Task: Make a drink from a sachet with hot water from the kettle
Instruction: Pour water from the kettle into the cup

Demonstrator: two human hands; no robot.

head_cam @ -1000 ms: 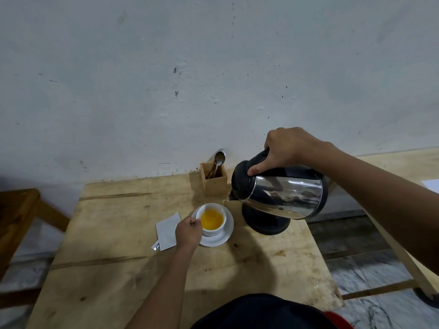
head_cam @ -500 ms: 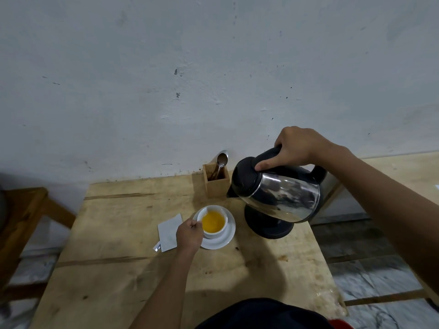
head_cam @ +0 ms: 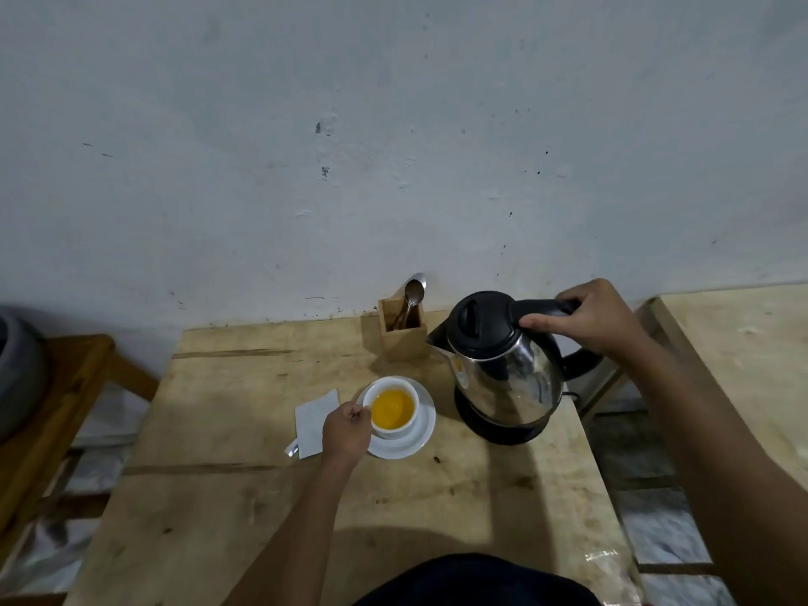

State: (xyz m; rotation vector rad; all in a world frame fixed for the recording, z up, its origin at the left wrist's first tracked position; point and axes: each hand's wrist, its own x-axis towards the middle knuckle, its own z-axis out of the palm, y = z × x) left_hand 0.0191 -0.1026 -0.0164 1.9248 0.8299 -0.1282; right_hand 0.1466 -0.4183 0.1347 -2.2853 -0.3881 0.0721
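Under the right hand [head_cam: 590, 319], clenched round its black handle, the kettle [head_cam: 503, 369] sits upright on or just above its base [head_cam: 503, 430]; which, I cannot tell. Steel walls are likely hot and slick, and water makes it heavy, so the handle is the only safe hold. Just right of the left hand [head_cam: 347, 433], which grips the near-left side of the cup [head_cam: 391, 408] where its handle likely is, orange drink fills the cup almost to the rim. Thin china on a loose saucer [head_cam: 422, 435]: fragile, hot, quick to slop. Left of that hand lies the sachet [head_cam: 315, 415], light and limp. Beyond the cup, spoons [head_cam: 411, 299] stand in a wooden box [head_cam: 402, 338].
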